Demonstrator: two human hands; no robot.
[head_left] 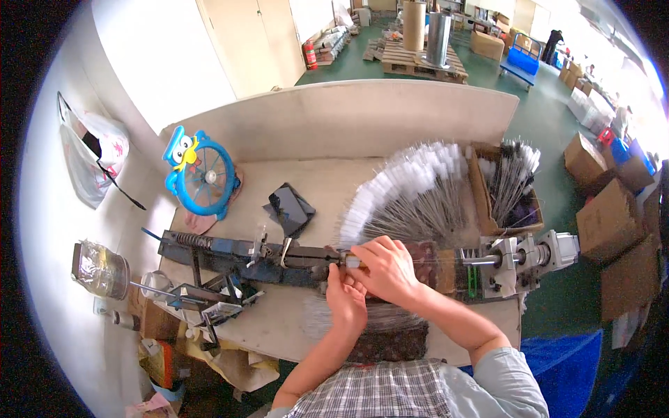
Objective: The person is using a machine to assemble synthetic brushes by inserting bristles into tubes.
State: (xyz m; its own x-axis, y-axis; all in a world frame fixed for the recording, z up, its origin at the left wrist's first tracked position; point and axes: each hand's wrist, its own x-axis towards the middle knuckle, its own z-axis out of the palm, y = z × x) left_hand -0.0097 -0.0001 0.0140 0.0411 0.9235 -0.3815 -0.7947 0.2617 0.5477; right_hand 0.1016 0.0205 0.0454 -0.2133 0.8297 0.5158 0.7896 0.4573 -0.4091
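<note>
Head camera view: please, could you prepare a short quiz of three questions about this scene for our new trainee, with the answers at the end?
1. Multiple choice: what colour are the tips of the brushes spread in an arc?
A) red
B) white
C) green

2. True or false: the blue ring-shaped fan stands to the left of these brushes.

3. Short answer: are the person's left hand and right hand close together or far apart?

Key: 1 B; 2 true; 3 close together.
</note>
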